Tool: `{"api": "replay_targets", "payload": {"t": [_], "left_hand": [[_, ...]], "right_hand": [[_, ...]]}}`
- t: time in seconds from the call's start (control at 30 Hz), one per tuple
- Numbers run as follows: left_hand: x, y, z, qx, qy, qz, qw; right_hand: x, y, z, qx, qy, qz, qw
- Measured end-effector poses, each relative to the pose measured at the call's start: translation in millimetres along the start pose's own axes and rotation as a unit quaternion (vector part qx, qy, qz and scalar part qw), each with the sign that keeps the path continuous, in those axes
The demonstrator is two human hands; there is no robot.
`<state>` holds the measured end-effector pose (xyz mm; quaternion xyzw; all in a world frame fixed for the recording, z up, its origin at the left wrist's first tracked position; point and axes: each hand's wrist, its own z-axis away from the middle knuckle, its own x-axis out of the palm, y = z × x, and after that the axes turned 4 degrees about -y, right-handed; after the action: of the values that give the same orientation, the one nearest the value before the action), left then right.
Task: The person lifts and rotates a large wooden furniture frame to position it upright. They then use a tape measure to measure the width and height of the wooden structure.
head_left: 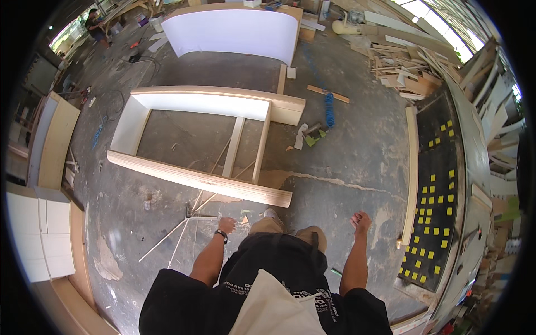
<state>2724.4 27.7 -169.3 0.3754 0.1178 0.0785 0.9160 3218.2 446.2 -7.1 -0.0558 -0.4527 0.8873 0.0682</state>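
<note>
My left hand [227,225], with a dark watch [221,235] at its wrist, hangs over the floor near thin wooden strips [177,234]. Its fingers are loosely apart and nothing shows in them. My right hand [362,221] hangs out to the right, fingers slightly curled but apart, holding nothing visible. Ahead of my feet lies a wooden frame [201,177] with white inner walls and a crosspiece [234,146]. Both hands are apart from it.
A curved white-faced panel [231,33] stands beyond the frame. A coiled blue hose [329,110] lies ahead right. On the right is a dark board with yellow squares [427,219]; scrap wood [407,70] is piled behind. White cabinets [56,237] stand left; a person [96,28] is far left.
</note>
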Motion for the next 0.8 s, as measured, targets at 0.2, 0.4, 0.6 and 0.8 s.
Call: {"api": "replay_targets", "payload": {"t": [0.2,0.4,0.6,0.8], "left_hand": [[17,93,-16,-0.013,0.176,0.089,0.98],[59,134,-12,-0.146,0.31,0.465,0.816],[134,131,-83,-0.335,0.349,0.549,0.681],[192,180,-213,-0.414,0.311,0.594,0.615]], "right_hand": [[168,16,-58,0.149,-0.152,0.164,0.963],[331,33,-147,0.181,-0.263,0.238,0.917],[442,68,-326,0.114,-0.184,0.229,0.949],[592,10,-487,-0.053,-0.224,0.28,0.932]]}}
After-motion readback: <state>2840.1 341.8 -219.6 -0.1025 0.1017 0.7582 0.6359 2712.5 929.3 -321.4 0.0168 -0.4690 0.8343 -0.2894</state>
